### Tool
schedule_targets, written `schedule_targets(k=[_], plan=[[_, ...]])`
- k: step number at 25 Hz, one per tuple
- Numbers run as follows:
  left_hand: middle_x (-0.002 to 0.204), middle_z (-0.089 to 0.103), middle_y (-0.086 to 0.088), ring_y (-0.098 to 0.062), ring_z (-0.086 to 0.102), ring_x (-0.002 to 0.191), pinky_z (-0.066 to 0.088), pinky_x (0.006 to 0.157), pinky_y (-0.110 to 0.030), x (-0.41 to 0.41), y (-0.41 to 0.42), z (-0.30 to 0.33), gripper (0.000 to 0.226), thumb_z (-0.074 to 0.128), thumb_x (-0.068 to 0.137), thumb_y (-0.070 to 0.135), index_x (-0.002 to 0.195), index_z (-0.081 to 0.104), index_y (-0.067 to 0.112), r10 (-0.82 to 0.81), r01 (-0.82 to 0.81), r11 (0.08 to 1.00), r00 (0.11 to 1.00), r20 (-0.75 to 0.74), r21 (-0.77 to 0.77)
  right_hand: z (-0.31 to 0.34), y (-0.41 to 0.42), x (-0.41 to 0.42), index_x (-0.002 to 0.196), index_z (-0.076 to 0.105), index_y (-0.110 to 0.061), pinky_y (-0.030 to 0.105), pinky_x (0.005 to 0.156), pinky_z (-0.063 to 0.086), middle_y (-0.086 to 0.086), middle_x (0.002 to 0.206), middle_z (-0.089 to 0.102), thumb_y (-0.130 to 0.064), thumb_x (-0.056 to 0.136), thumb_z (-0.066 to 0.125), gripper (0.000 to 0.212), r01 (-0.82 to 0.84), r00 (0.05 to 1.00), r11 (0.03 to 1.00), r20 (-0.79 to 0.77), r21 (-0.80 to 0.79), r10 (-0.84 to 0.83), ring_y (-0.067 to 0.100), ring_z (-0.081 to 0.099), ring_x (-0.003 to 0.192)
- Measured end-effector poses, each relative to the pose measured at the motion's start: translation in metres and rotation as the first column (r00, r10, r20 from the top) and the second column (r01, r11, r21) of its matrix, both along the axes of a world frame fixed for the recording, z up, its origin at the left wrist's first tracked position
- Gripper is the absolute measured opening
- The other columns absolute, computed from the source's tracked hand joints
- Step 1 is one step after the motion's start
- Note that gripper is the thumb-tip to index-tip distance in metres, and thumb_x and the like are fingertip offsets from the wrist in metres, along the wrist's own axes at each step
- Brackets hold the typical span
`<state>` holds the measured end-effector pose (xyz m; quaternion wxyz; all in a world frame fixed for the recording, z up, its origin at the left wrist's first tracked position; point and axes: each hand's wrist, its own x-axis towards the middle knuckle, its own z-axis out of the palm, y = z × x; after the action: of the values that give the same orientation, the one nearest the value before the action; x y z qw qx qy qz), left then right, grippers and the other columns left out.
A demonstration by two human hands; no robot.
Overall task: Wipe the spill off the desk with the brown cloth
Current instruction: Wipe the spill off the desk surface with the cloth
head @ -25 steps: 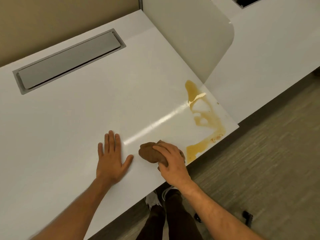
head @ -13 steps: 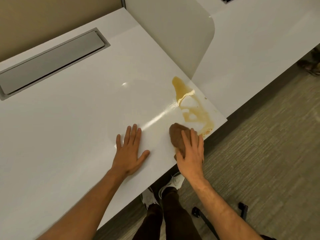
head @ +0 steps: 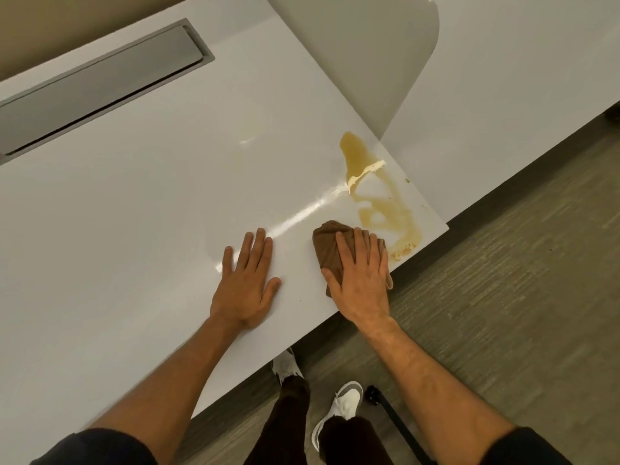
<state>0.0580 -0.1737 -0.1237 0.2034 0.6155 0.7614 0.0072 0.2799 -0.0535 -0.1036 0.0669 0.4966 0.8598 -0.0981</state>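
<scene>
A yellow-brown spill (head: 382, 203) runs along the right corner of the white desk (head: 151, 213), from near the divider down to the front edge. The brown cloth (head: 327, 245) is bunched on the desk just left of the spill's lower end. My right hand (head: 360, 276) lies flat on top of the cloth, pressing it down near the front edge. My left hand (head: 246, 280) rests flat on the bare desk to the left of the cloth, fingers spread, holding nothing.
A grey cable-tray lid (head: 97, 85) is set into the desk at the back left. A curved white divider panel (head: 362, 55) stands behind the spill, with a second desk (head: 523, 95) beyond it. Below the desk edge are grey floor, my shoes and a black chair leg (head: 396, 417).
My right hand has pushed the cloth rightward along the front edge into the spill's lower part, which is now wiped away. My left hand has shifted right with it.
</scene>
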Motion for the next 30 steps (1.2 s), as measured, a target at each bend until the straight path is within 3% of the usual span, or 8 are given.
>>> schedule_targets(k=[8, 13, 19, 24, 30], plan=[[0.176, -0.016, 0.001, -0.02, -0.014, 0.163, -0.004, 0.131, -0.054, 0.0, -0.002, -0.013, 0.073, 0.009, 0.107, 0.057, 0.167, -0.009, 0.02, 0.021, -0.02, 0.996, 1.0, -0.01, 0.091, -0.017, 0.008, -0.001, 0.158, 0.027, -0.021, 0.06, 0.122, 0.02, 0.02, 0.161, 0.032, -0.067, 0.09, 0.046, 0.084, -0.025, 0.991, 0.993, -0.127, 0.117, 0.04, 0.042, 0.028, 0.149], [0.176, -0.015, 0.0, -0.02, -0.014, 0.162, -0.005, 0.131, -0.053, 0.0, -0.003, -0.016, 0.071, 0.015, 0.108, 0.052, 0.168, -0.008, 0.02, 0.029, -0.025, 0.994, 0.999, -0.037, 0.102, -0.021, 0.008, -0.001, 0.156, 0.03, -0.022, 0.06, 0.122, 0.02, 0.019, 0.16, 0.035, -0.064, 0.091, 0.044, 0.079, -0.05, 0.989, 0.989, -0.13, 0.137, 0.068, 0.041, 0.029, 0.148], [0.176, -0.015, 0.001, -0.018, -0.014, 0.162, -0.005, 0.131, -0.052, -0.001, -0.004, -0.019, 0.07, 0.017, 0.109, 0.05, 0.168, -0.008, 0.022, 0.039, -0.033, 0.992, 0.998, -0.045, 0.123, -0.018, -0.026, -0.025, 0.158, 0.029, -0.025, 0.061, 0.121, 0.019, 0.016, 0.164, 0.031, -0.064, 0.095, 0.042, 0.075, 0.107, 0.977, 0.988, -0.194, 0.113, -0.083, 0.041, 0.027, 0.15], [0.176, -0.012, 0.001, -0.017, -0.013, 0.162, -0.008, 0.13, -0.049, 0.002, -0.004, -0.014, 0.07, 0.009, 0.107, 0.055, 0.168, -0.005, 0.023, 0.06, -0.058, 0.992, 0.998, -0.014, 0.112, -0.016, -0.092, -0.044, 0.159, 0.025, -0.028, 0.061, 0.121, 0.019, 0.015, 0.164, 0.029, -0.062, 0.095, 0.046, 0.076, -0.063, 0.966, 0.996, -0.246, 0.064, 0.077, 0.04, 0.023, 0.152], [0.175, -0.015, 0.001, -0.018, -0.015, 0.162, -0.01, 0.13, -0.049, 0.001, -0.004, -0.015, 0.069, 0.011, 0.106, 0.049, 0.167, -0.006, 0.022, 0.036, -0.031, 0.993, 0.998, -0.042, 0.114, -0.015, -0.072, -0.012, 0.155, 0.031, -0.025, 0.058, 0.122, 0.021, 0.013, 0.161, 0.035, -0.05, 0.092, 0.055, 0.072, -0.202, 0.934, 0.977, -0.287, 0.07, 0.214, 0.036, 0.028, 0.151]])
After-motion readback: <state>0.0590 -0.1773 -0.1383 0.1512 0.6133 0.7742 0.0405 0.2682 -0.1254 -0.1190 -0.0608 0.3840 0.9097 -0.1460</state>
